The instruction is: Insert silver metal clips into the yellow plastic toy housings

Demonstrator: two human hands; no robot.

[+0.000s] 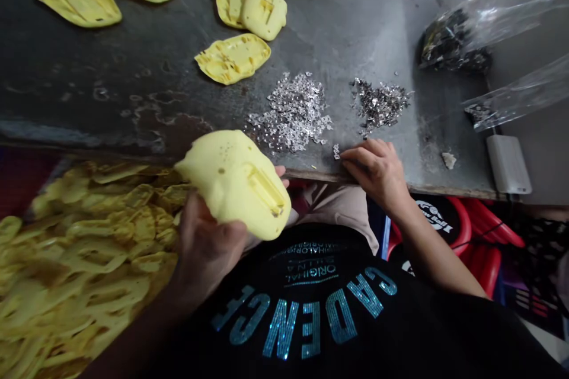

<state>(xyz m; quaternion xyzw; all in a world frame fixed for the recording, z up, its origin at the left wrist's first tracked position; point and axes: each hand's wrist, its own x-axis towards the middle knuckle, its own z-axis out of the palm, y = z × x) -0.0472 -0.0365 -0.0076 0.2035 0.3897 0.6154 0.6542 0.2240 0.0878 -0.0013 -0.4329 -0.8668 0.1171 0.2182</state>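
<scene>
My left hand (pixel 213 243) grips a yellow plastic shell (pixel 235 180), tilted in front of the table edge with its outer face and a long slotted recess toward me. My right hand (pixel 376 169) rests at the table edge, thumb and forefinger pinched together beside a few small metal plates (pixel 336 151). Whether a piece sits between those fingertips I cannot make out. A pile of small silvery metal plates (pixel 296 112) lies just beyond the shell. Farther right is a smaller, darker pile of metal clips (pixel 382 103).
More yellow shells (pixel 264 10) lie toward the back of the metal table (pixel 146 65). Clear bags (pixel 457 41) of dark metal parts and a white box (pixel 509 163) stand at right. A heap of yellow shells (pixel 111 249) fills the lower left. Red seating (pixel 471 225) is below right.
</scene>
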